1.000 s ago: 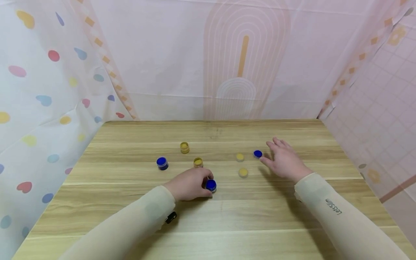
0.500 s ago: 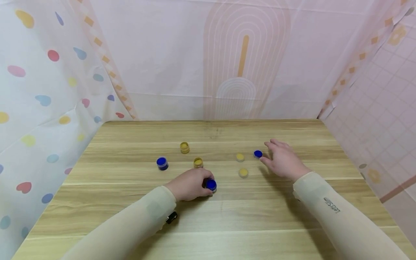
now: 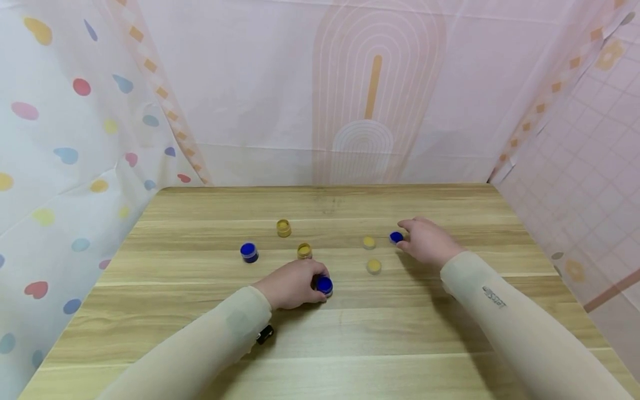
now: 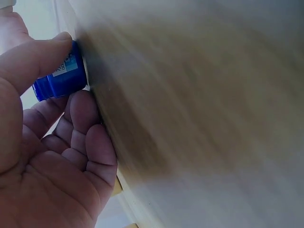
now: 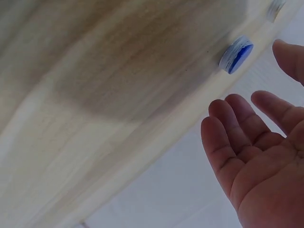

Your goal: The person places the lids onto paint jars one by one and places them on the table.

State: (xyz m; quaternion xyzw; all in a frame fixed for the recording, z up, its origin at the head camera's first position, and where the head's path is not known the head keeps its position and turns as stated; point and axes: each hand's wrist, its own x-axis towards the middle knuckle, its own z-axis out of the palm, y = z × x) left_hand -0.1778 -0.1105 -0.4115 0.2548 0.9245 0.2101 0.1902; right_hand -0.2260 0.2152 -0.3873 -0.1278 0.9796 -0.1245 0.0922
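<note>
My left hand point(image 3: 295, 284) grips a small blue paint jar point(image 3: 324, 285) between thumb and fingers. In the left wrist view this jar point(image 4: 64, 73) shows its label and stands on the wooden table. My right hand point(image 3: 431, 242) hovers beside a blue lid point(image 3: 396, 238), thumb and fingers spread on either side of it. From the right wrist, the lid point(image 5: 236, 54) lies flat, its blue side up, apart from the loosely bent fingers point(image 5: 223, 142). Two yellow lids, one farther point(image 3: 369, 242) and one nearer point(image 3: 374, 266), lie left of the blue one.
Another blue jar point(image 3: 249, 252) stands at the left on the wooden table point(image 3: 380, 344). Two open yellow jars, one behind point(image 3: 284, 228) and one just beyond my left hand point(image 3: 304, 251), are near it. A patterned curtain point(image 3: 250, 100) encloses the table's back and sides.
My right hand has shifted a little left, and its thumb and fingers have come closer round the blue lid. The left hand and its jar have stayed in place.
</note>
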